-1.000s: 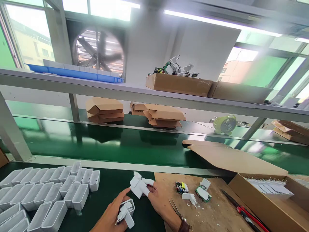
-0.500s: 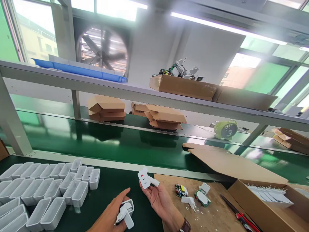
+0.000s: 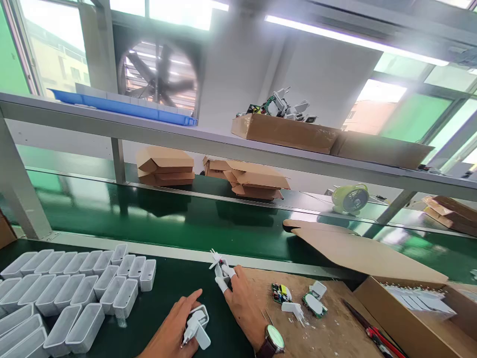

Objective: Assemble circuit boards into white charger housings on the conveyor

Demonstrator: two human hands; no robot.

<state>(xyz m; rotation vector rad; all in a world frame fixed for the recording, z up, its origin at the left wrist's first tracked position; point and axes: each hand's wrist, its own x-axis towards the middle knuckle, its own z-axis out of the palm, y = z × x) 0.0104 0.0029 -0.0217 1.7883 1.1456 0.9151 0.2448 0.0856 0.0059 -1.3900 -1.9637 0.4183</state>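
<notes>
My left hand (image 3: 169, 325) is closed around a white plug charger (image 3: 196, 326), whose prongs point down and to the left. To its right, my right hand (image 3: 241, 304) grips a second white charger (image 3: 219, 266) above the dark green bench, with two prongs at its upper end. White covers show on the fingertips of my right hand. Beside that hand, on a brown board (image 3: 331, 338), lie a circuit board with a yellow part (image 3: 280, 292), another circuit board with a white piece (image 3: 315, 303) and a loose white plug part (image 3: 293, 309).
Rows of white open housings (image 3: 85, 328) fill the bench's left side. Red-handled tweezers or pliers (image 3: 372, 334) lie near an open carton (image 3: 400, 323) of white parts. Behind runs a green conveyor (image 3: 208, 233), beneath a shelf (image 3: 208, 140) bearing a box of plugs (image 3: 288, 133).
My right hand has turned over, palm away now, so its charger shows prongs where its socket face showed before. My left hand stays nearly in place.
</notes>
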